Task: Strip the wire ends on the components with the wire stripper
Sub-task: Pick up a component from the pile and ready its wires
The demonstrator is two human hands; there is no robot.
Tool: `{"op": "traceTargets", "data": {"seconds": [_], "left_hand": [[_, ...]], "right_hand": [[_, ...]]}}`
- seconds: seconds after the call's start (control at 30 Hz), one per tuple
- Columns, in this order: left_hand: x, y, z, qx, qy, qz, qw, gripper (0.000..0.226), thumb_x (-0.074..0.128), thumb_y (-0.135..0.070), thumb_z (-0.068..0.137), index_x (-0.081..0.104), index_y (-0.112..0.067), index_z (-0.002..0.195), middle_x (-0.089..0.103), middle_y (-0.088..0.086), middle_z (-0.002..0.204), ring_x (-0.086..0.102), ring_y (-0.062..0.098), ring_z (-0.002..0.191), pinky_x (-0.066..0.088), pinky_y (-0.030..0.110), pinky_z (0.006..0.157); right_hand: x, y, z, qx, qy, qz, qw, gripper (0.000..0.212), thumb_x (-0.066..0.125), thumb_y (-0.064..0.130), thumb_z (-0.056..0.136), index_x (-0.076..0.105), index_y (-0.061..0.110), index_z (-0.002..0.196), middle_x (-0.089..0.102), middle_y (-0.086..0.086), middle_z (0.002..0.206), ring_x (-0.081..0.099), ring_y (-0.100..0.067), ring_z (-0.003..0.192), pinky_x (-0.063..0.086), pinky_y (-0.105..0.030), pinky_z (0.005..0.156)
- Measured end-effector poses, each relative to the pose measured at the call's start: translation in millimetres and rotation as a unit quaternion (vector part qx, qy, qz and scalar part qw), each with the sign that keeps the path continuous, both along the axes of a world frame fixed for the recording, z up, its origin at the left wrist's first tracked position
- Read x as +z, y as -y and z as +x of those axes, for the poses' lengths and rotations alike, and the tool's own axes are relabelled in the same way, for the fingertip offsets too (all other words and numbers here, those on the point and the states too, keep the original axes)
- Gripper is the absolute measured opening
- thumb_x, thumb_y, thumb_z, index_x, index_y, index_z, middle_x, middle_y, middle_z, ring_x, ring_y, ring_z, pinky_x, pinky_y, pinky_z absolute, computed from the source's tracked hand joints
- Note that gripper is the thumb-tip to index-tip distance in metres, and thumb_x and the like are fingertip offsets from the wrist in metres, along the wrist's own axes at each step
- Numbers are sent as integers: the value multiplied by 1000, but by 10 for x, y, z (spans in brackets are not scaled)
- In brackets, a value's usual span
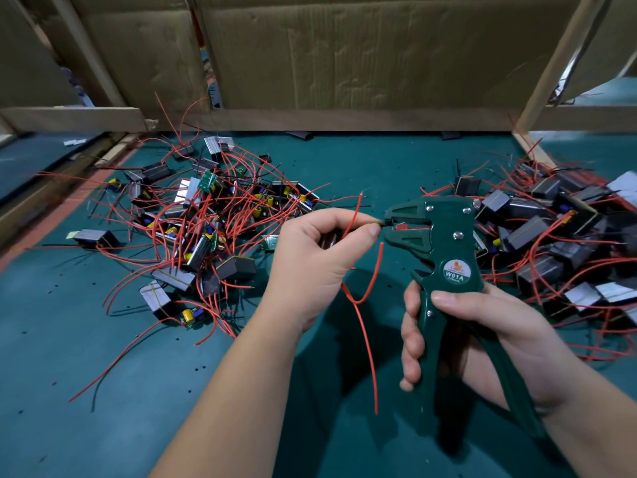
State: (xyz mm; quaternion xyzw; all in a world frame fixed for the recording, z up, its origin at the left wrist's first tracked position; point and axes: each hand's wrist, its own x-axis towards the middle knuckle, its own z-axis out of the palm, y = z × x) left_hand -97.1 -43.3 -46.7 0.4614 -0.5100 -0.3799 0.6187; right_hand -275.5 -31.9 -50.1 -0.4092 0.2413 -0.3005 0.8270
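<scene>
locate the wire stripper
Right of centre in the head view, the right hand grips the wire stripper, its head beside the left hand, which pinches a red wire.

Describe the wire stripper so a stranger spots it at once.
On the green mat, between two heaps of red-wired components, the right hand grips the wire stripper by its handles. It is the only tool there: dark green, with a round W01A label.

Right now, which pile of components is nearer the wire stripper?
The right pile, just behind the wire stripper; the left pile lies beyond the left hand.
</scene>
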Motion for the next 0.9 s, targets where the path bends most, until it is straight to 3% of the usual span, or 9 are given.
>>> {"op": "traceTargets", "data": {"seconds": [0.2,0.3,0.43,0.5,0.6,0.9], "left_hand": [[8,-7,-14,2,9,10,1000,19,66,0,83,67,-17,74,57,-16,50,47,-5,49,36,6,52],[2,-9,-44,-12,-8,28,999,16,60,-17,90,65,-23,76,55,-15,59,47,2,55,37,10,50],[-30,-17,-69,-52,-17,58,997,37,41,-39,97,60,-27,67,54,-3,70,49,14,66,42,17,54],[-34,-20,-62,-65,-7,55,996,38,42,-36,98,58,-25,65,54,-1,73,50,14,70,46,19,57],[-37,-9,-57,-60,-1,53,997,36,45,-22,99,56,-17,65,52,-8,66,48,4,61,47,22,48],[-79,48,4,16,43,30,998,37,58,-13,93,50,-14,57,42,1,64,40,8,50,40,22,41]], "right_hand": [[11,-34,19,-31,-32,13,999,49,84,47,58,62,6,74,52,-20,57,54,-32,45,49,-41,49],[16,-17,52,-78,-53,25,995,50,77,55,63,56,10,63,44,-12,49,44,-23,35,43,-30,42],[32,34,61,-92,-3,66,994,38,62,48,68,63,10,70,53,-15,60,55,-29,49,52,-41,50],[42,65,37,-84,37,77,993,37,72,39,60,66,7,78,57,-18,69,61,-34,59,56,-47,60],[49,87,-32,-52,64,71,994,46,83,31,50,68,6,85,60,-20,74,63,-36,65,56,-49,64],[-6,51,-21,86,65,71,992,41,77,29,65,67,4,96,61,-23,81,62,-38,73,52,-52,73]]}}
